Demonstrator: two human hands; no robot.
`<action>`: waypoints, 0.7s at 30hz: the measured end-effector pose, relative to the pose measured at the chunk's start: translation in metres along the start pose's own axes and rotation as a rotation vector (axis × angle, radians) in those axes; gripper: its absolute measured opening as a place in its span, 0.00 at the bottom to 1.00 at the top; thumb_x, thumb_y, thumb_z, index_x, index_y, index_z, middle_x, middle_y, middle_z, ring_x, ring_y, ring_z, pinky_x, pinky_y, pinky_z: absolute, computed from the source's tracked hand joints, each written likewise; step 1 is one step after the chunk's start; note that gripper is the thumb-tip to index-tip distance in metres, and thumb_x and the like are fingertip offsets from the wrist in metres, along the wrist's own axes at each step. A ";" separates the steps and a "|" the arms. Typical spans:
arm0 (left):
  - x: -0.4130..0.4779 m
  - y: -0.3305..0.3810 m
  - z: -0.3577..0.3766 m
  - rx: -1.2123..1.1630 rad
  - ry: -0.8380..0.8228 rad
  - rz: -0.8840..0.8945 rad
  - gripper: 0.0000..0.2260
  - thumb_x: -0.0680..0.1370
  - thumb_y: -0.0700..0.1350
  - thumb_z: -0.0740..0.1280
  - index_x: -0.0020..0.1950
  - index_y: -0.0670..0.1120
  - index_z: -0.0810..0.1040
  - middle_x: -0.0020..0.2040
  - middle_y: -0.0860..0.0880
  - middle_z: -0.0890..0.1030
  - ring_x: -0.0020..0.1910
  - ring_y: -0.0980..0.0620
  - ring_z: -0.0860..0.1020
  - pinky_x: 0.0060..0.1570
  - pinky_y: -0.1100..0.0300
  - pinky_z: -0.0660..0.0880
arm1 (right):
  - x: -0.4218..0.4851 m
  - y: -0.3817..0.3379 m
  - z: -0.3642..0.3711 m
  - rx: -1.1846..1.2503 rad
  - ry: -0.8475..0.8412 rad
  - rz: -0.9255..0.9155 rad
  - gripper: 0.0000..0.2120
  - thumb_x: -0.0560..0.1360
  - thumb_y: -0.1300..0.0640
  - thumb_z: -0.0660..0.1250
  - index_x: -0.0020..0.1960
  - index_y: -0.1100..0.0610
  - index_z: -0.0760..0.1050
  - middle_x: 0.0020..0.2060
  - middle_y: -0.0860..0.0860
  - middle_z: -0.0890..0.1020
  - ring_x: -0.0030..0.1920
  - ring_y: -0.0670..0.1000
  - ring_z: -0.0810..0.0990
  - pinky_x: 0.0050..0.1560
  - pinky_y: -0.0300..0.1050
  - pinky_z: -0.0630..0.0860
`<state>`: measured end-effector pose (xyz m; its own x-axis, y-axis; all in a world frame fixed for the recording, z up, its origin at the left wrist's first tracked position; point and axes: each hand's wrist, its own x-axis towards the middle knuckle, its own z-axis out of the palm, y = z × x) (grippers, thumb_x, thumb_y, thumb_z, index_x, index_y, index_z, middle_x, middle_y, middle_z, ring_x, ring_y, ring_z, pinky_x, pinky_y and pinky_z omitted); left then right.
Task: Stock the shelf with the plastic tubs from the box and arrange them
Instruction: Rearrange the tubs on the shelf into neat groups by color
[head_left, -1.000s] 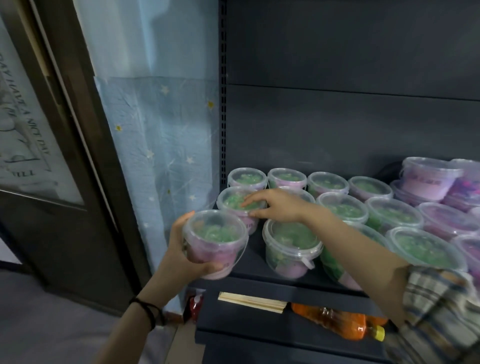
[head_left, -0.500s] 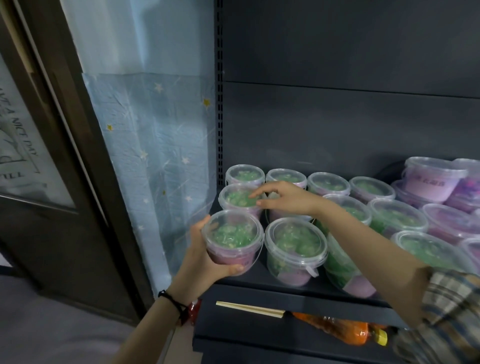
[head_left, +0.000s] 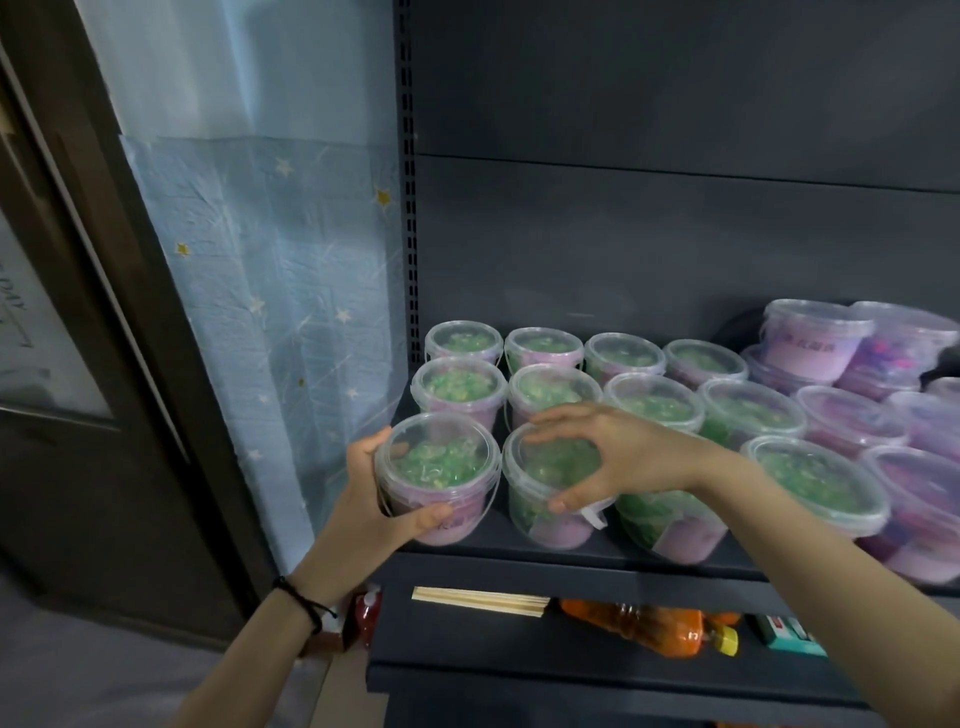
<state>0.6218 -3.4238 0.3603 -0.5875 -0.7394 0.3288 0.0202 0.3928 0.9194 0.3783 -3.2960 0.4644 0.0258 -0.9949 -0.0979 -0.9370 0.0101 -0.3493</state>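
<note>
Head view. The left hand (head_left: 374, 499) grips the front-left tub (head_left: 439, 467) round its wall, thumb on the near side and fingers behind. The tub is round, of clear thin plastic with a glossy snap lid, green pieces over a lilac base. It sits at the front-left corner of the shelf (head_left: 519, 566), which is matt dark metal; I cannot tell whether its base rests there. The right hand (head_left: 618, 457) arches over the second tub (head_left: 545, 499) just beside it, thumb on the near rim, fingers curved over the lid. More green tubs (head_left: 550, 389) stand in rows behind. Purple-filled tubs (head_left: 815, 343) stand to the right. A crinkled pale blue star-print curtain (head_left: 260, 312) hangs on the left.
</note>
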 end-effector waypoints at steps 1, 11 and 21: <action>0.000 0.000 0.000 0.007 0.003 0.002 0.43 0.52 0.72 0.75 0.59 0.60 0.59 0.61 0.60 0.68 0.59 0.70 0.72 0.54 0.72 0.72 | -0.001 -0.003 0.000 0.003 0.015 0.010 0.34 0.67 0.38 0.74 0.71 0.41 0.68 0.73 0.38 0.63 0.72 0.39 0.59 0.73 0.42 0.57; 0.002 -0.001 -0.007 -0.020 0.003 -0.013 0.44 0.47 0.70 0.77 0.56 0.58 0.62 0.58 0.57 0.71 0.55 0.70 0.75 0.49 0.73 0.74 | -0.007 -0.016 -0.007 -0.255 -0.107 0.237 0.44 0.66 0.31 0.68 0.77 0.44 0.56 0.77 0.49 0.55 0.75 0.54 0.49 0.73 0.53 0.57; 0.000 0.005 -0.007 -0.001 -0.030 -0.028 0.46 0.46 0.70 0.77 0.58 0.60 0.62 0.61 0.57 0.70 0.60 0.63 0.74 0.57 0.62 0.75 | -0.037 0.014 -0.012 0.006 0.240 0.275 0.38 0.63 0.22 0.59 0.68 0.39 0.70 0.71 0.44 0.66 0.74 0.51 0.56 0.74 0.53 0.54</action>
<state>0.6276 -3.4258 0.3660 -0.6117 -0.7335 0.2963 0.0045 0.3713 0.9285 0.3604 -3.2605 0.4744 -0.3098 -0.9503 0.0323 -0.8956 0.2802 -0.3455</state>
